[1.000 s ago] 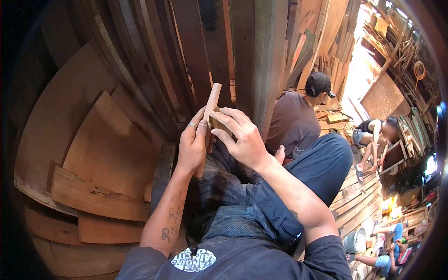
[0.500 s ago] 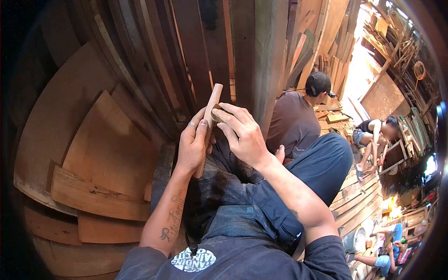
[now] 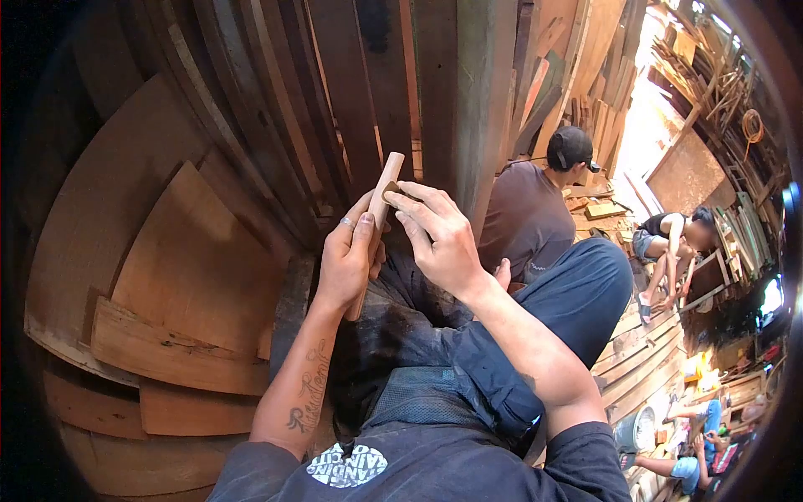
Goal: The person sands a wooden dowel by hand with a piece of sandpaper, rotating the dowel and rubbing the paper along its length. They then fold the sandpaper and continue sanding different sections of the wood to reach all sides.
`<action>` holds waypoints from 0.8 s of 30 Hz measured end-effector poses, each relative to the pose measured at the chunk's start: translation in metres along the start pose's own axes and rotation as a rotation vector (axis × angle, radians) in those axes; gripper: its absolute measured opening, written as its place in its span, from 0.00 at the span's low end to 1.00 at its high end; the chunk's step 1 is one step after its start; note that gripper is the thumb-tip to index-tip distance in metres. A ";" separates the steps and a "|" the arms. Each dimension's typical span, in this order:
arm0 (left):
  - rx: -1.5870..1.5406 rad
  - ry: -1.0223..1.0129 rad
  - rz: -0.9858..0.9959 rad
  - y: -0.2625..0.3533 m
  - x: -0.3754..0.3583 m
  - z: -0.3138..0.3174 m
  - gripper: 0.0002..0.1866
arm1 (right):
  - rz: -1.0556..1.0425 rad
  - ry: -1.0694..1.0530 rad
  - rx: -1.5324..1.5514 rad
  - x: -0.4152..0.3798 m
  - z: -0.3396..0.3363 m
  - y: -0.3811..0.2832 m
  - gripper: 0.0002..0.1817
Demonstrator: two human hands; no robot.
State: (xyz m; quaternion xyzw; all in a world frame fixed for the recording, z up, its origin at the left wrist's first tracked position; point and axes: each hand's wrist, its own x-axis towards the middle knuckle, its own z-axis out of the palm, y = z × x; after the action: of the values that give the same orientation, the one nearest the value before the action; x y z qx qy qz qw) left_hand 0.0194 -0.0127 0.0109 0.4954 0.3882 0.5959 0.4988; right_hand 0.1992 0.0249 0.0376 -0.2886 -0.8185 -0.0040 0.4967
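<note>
planks [image 3: 435, 100] stand behind; the left hand [image 3: 345, 261] partly covers a stick [image 3: 389, 174].

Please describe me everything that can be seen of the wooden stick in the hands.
The wooden stick is pale reddish-brown, long and narrow, with a blunt upper end; it looks smooth and unpainted. It slants above the lap, its upper end leaning to the right. The left hand grips it around the middle, hiding part of it. The right hand holds a small brown piece against its upper part. Its underside cannot be seen.
</note>
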 end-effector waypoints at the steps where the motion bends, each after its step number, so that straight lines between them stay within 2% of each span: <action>1: 0.000 -0.004 -0.002 0.001 0.000 0.000 0.25 | 0.002 -0.002 0.000 0.001 -0.001 0.000 0.18; 9: 0.054 -0.011 -0.020 0.005 -0.001 -0.002 0.26 | 0.081 0.042 -0.008 0.007 -0.004 0.011 0.19; 13: 0.050 0.013 -0.025 0.005 0.000 -0.002 0.26 | -0.033 -0.049 -0.068 -0.001 -0.003 0.003 0.19; 15: 0.071 0.004 -0.045 0.006 -0.001 -0.003 0.26 | -0.022 -0.008 -0.082 0.007 -0.005 0.012 0.19; 17: 0.111 -0.024 -0.059 0.008 -0.003 -0.001 0.26 | 0.074 0.053 -0.048 0.013 -0.007 0.020 0.19; 24: 0.070 -0.022 -0.039 0.007 0.001 -0.007 0.26 | -0.001 0.011 -0.027 0.006 -0.002 0.013 0.18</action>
State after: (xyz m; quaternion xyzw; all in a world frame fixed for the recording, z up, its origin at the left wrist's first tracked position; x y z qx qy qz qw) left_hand 0.0111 -0.0131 0.0166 0.5113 0.4131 0.5666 0.4969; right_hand 0.2046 0.0376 0.0397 -0.2949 -0.8157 -0.0167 0.4974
